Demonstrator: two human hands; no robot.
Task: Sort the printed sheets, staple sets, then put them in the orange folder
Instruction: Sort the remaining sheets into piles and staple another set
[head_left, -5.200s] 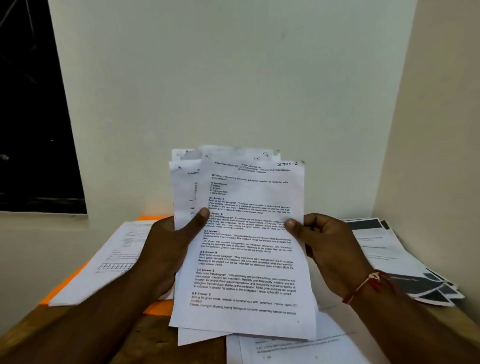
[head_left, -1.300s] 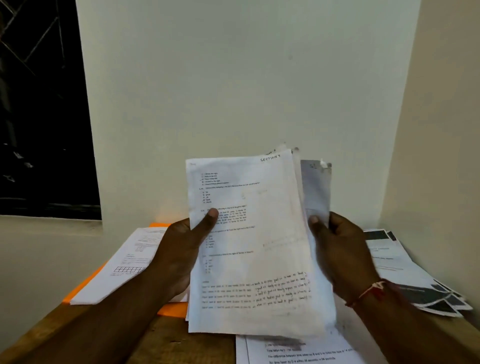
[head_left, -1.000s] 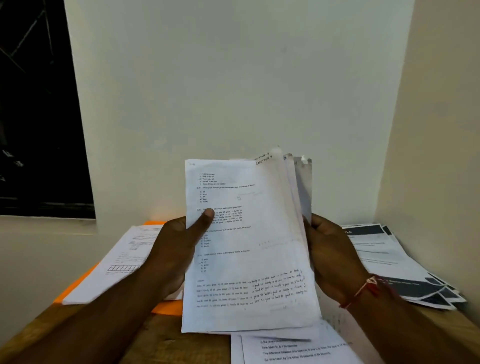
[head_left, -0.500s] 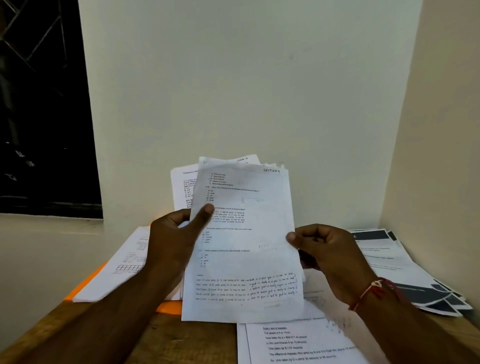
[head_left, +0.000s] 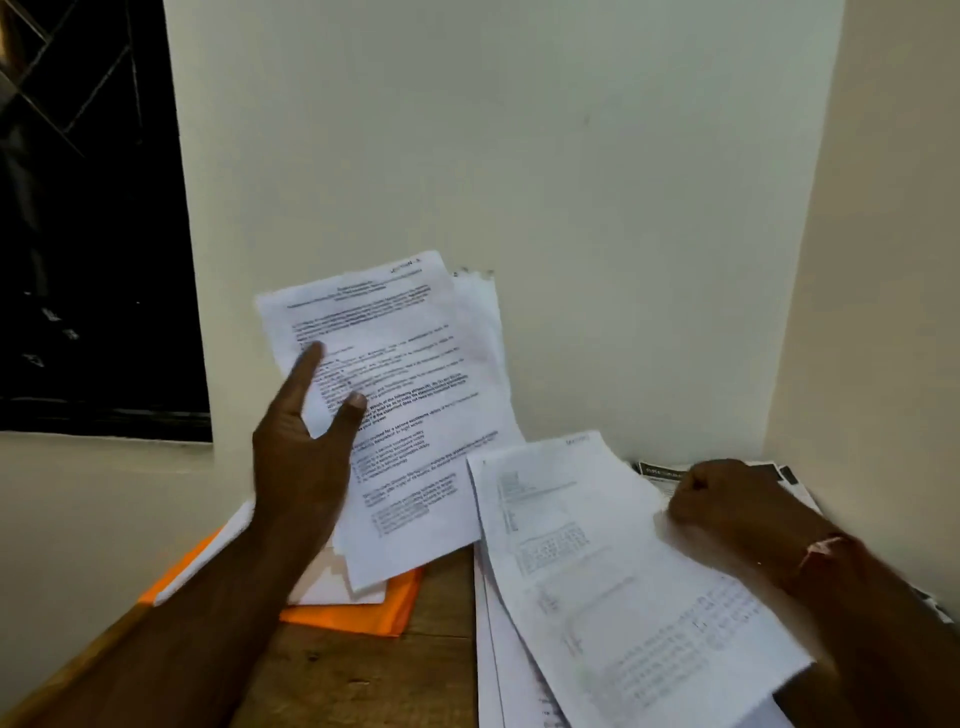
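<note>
Filling the left edge: dark window (head_left: 78, 208), its sill meeting the pale back wall (head_left: 519, 156).

Table (head_left: 363, 686): wooden, set into a corner, shut in by the back wall behind and a side wall (head_left: 883, 260) at the right. A strip of bare wood runs between the folder and the pile of paper to its right.

Orange folder (head_left: 358, 616): flat on the table's left part, near the back wall, its near corner showing. Flat sheets (head_left: 332, 577) lie on top and cover most of it.

Left hand (head_left: 301, 467): raised above the folder, back of the hand toward the camera. Thumb (head_left: 349, 415) pressed on the printed face, forefinger (head_left: 306, 366) stretched up along the left edge, other fingers hidden behind the paper.

Stack of sheets (head_left: 415, 389): gripped by that hand, held up off the table in front of the back wall, tilted with its top leaning left. Several page edges fan out at its right side. Its lower corner hangs over the folder; contact cannot be told.

Loose sheet (head_left: 623, 571): printed, blurred, low over the pile (head_left: 498, 665) on the table's right part, lying aslant across it.

Right hand (head_left: 727, 504): at the loose sheet's right edge, fingers curled in tight and gripping it; fingertips blurred.

Red thread (head_left: 826, 545): round the right wrist.

Dark-printed papers (head_left: 660, 470): in the far right corner, behind the right hand, near the side wall.
</note>
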